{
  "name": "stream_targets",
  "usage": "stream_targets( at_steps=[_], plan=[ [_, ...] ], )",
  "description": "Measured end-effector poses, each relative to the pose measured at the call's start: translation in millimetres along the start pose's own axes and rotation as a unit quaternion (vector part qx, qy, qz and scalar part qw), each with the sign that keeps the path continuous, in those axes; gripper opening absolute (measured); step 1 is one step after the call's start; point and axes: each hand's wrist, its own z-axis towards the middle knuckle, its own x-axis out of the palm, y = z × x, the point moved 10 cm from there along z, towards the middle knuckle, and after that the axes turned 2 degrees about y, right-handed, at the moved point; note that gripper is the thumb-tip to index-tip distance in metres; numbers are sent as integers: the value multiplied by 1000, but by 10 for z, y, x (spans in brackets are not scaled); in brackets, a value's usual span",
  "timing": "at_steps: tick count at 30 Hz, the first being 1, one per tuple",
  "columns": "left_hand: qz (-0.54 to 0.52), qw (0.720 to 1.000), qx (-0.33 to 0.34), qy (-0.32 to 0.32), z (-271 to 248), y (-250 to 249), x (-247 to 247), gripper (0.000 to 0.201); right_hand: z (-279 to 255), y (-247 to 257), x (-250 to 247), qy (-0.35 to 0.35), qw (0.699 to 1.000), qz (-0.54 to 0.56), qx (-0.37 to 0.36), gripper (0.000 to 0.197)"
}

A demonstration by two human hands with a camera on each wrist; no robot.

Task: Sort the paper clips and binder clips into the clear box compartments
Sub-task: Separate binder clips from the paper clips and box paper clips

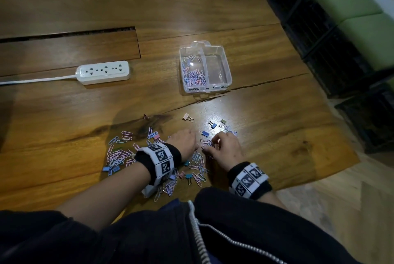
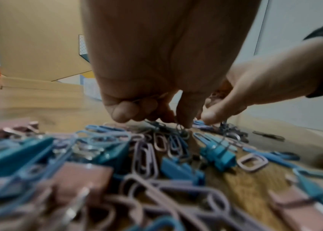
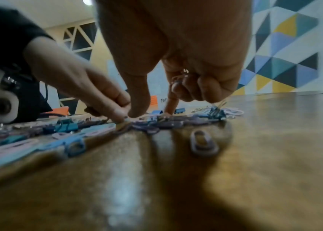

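Pastel wire paper clips gathered under my two hands

Near my fingertips, my left hand and right hand each curl around a few clips, collecting a batch; beyond them, the clear plastic two-compartment box holds clips on its left only.

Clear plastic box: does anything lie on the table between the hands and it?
Hardly anything: bare wooden table separates the hands from the clear plastic box; only a pink binder clip lies between, low and easily passed over.
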Motion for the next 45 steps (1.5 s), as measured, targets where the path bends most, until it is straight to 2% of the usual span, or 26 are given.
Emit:
stream_targets(
  at_steps=[3,5,6,9,10,11,12,13,15,17,18,20,22,24,25,27,29,30,32,35,37,40,42,45],
  plan=[
    [-86,996,3,17,-7,58,-38,30,42,107,-50,-14,999,-48,-14,24],
    [-241,970,-27,20,0,204,-62,17,66,164,-3,5,997,-69,-31,20],
    [-340,939,-52,20,-4,289,-60,19,66,194,32,20,995,-87,-41,20],
    [-585,804,-102,38,-63,377,-22,22,47,327,152,53,982,-152,-99,20],
    [-623,774,-107,39,-77,378,-23,22,34,371,186,62,978,-162,-118,19],
    [-644,756,-111,37,-78,376,-28,22,26,406,220,70,974,-166,-135,18],
    [-650,751,-111,34,-80,368,-34,23,23,428,247,78,973,-161,-145,16],
    [-647,754,-109,33,-72,361,-32,23,26,440,263,82,974,-148,-153,12],
    [-617,780,-92,38,-47,326,-22,23,39,439,214,76,983,-76,-147,4],
    [-582,808,-78,53,-37,285,-5,21,63,305,116,70,991,82,-82,12],
    [-568,817,-79,64,-34,275,19,19,63,221,75,71,980,181,-46,13],
    [-502,859,-71,80,-34,237,45,15,40,89,-15,69,937,343,-3,15],
    [-380,921,-42,75,-29,173,44,18,1,-5,-67,83,883,461,26,19],
    [-241,968,-21,59,-44,87,46,33,-38,-88,-89,107,829,546,58,23],
    [-173,984,-18,47,-58,51,48,44,-54,-142,-84,118,809,571,75,25],
    [-52,998,-23,24,-74,0,76,70,-76,-249,-86,125,798,582,97,26],
    [43,999,-29,8,-77,-53,136,86,-97,-350,-88,116,806,570,109,25],
    [67,997,-33,0,-78,-76,159,88,-111,-392,-84,109,810,565,115,25],
    [67,997,-38,-5,-71,-96,195,78,-155,-439,-90,97,830,537,117,26],
    [49,999,-22,1,-61,-112,175,51,-188,-515,-83,78,915,381,103,32],
    [55,998,-11,20,-53,-95,182,41,-172,-557,-23,70,948,295,99,30],
    [50,998,-10,45,-45,-54,196,30,-115,-529,44,48,965,239,96,27],
    [26,998,-7,55,-56,-51,167,29,-49,-413,12,25,982,169,76,26],
    [-79,995,-15,55,-70,1,71,32,23,-223,-134,-25,993,103,54,21]
  ],
)
